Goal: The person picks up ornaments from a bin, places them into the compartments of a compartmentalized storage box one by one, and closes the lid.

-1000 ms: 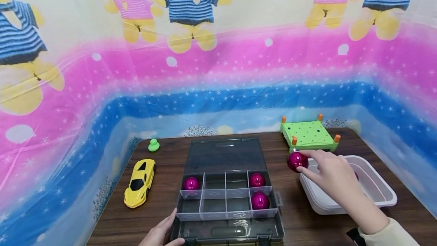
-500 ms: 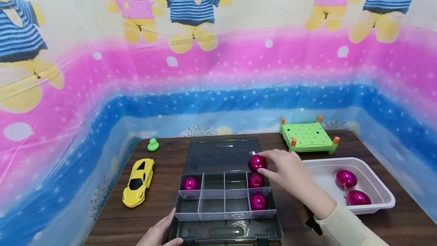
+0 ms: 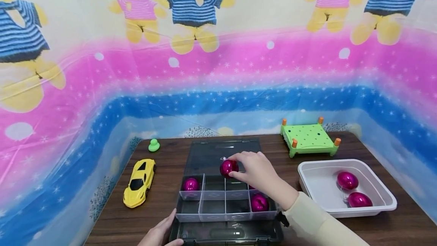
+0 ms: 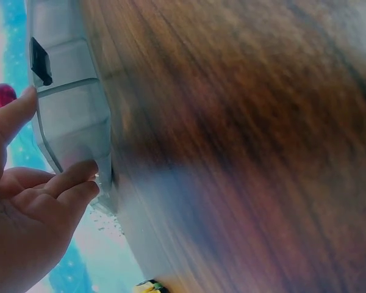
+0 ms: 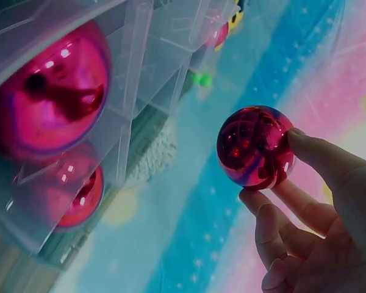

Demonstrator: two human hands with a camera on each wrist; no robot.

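In my right hand (image 3: 257, 172), thumb and fingertips pinch a shiny magenta Christmas ball (image 3: 227, 168) with a silver cap, held above the back middle compartments of a dark, clear compartment box (image 3: 201, 234). My left hand (image 3: 158, 234) holds the box's front left corner, its thumb at the front and fingers along the side. Inside the box, one ball (image 3: 191, 184) sits in the back left compartment and another ball (image 3: 259, 202) in the front right one. The right arm mostly hides a third ball in the back right compartment; two balls show in the right wrist view.
A white tub (image 3: 317, 196) with two magenta balls (image 3: 347, 180) stands right of the box. Behind it is a green toy bed (image 3: 308, 137) with orange post tops. On the left are a yellow toy car (image 3: 140, 182) and a small green duck (image 3: 154, 145).
My right hand has carried the ball leftward from beside the tub, over the right-hand compartments, to the middle of the box. The left hand has stayed at the box corner.
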